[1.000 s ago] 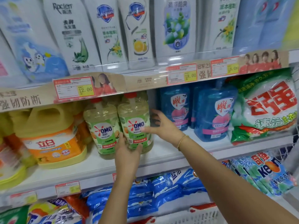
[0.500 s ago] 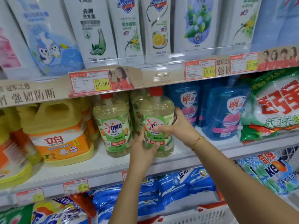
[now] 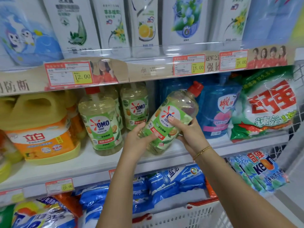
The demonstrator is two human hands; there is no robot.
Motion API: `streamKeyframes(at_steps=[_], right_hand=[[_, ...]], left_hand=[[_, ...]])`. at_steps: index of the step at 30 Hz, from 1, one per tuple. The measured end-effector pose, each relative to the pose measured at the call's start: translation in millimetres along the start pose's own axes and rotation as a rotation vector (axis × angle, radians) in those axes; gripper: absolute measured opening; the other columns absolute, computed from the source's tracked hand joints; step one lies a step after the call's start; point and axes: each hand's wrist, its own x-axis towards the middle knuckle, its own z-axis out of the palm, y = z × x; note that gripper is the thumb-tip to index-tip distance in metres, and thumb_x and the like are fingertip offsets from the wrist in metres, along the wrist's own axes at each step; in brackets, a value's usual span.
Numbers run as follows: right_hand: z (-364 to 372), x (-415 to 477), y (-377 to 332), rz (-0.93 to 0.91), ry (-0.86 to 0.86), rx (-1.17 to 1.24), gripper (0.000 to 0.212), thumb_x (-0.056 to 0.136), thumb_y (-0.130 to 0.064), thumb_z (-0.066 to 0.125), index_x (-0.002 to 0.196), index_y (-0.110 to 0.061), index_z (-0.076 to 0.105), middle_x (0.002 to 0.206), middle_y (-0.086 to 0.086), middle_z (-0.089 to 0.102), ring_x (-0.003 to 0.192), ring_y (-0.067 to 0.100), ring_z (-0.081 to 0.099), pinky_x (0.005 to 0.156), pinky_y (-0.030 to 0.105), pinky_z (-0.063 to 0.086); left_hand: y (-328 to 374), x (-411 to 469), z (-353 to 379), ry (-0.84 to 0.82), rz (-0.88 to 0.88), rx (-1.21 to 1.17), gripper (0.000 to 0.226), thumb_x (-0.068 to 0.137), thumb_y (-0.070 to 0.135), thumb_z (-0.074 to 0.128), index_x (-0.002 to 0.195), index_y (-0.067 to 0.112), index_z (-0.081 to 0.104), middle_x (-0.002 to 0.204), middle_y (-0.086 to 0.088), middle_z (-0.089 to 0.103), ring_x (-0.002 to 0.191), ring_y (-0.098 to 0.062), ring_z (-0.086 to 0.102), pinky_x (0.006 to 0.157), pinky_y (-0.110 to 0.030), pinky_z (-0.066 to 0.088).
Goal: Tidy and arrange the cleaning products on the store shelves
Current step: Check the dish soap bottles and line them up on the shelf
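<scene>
Bottle (image 3: 179, 107) tilts cap-up to the right above the shelf (image 3: 98, 163), left hand (image 3: 141, 137) gripping its base, right hand (image 3: 189, 130) its middle.

The tilted bottle (image 3: 172, 122) at centre is clear, glossy plastic, ridged near its base, with pale liquid showing through. Its cap (image 3: 195, 87) is opaque red plastic and its label (image 3: 162, 128) is a smooth printed film. At left, the yellow jug (image 3: 37, 112) is opaque plastic with a soft sheen. Right of centre, the blue pouches (image 3: 218, 112) are soft, shiny film. The detergent bag (image 3: 266, 104) at far right is crinkled glossy plastic. The shelf (image 3: 65, 168) looks like smooth white painted metal. The price tag (image 3: 65, 74) at upper left is paper. At the bottom, the basket (image 3: 181, 218) is matt white plastic lattice. The bracelet (image 3: 202, 150) glints like beaded gold-coloured metal.
</scene>
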Motion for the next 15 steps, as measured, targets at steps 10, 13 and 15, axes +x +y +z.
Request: streamKeyframes(at_steps=[10,13,15], right_hand=[[0.7,-51.3,-19.6,0.208,-0.031,0.187,0.063,0.072,-0.021,0.077,0.130,-0.011,0.052,0.117,0.012,0.068,0.104,0.028,0.067,0.080,0.048,0.057],[-15.8,-82.6,-22.0,0.292,-0.051,0.104,0.063,0.069,-0.025,0.077,0.127,-0.011,0.055,0.110,0.012,0.070,0.094,0.027,0.070,0.079,0.049,0.057],[-26.5,-102.1,-25.1,0.293,-0.078,0.022,0.057,0.071,-0.025,0.075,0.123,-0.010,0.059,0.107,0.011,0.071,0.091,0.026,0.071,0.082,0.049,0.056]], left_hand=[[27.0,-57.6,-22.6,-0.029,-0.067,0.196,0.082,0.056,0.044,0.088,0.129,0.025,0.055,0.126,0.004,0.059,0.113,-0.016,0.057,0.101,-0.043,0.047],[28.0,-85.7,-25.6,-0.243,-0.185,0.357,0.039,0.075,0.040,0.078,0.106,0.018,0.072,0.104,0.002,0.073,0.102,-0.020,0.067,0.100,-0.041,0.048],[21.2,-104.4,-19.5,-0.306,-0.199,0.407,0.026,0.079,0.039,0.074,0.096,0.020,0.076,0.094,0.003,0.076,0.100,-0.021,0.068,0.094,-0.031,0.049]])
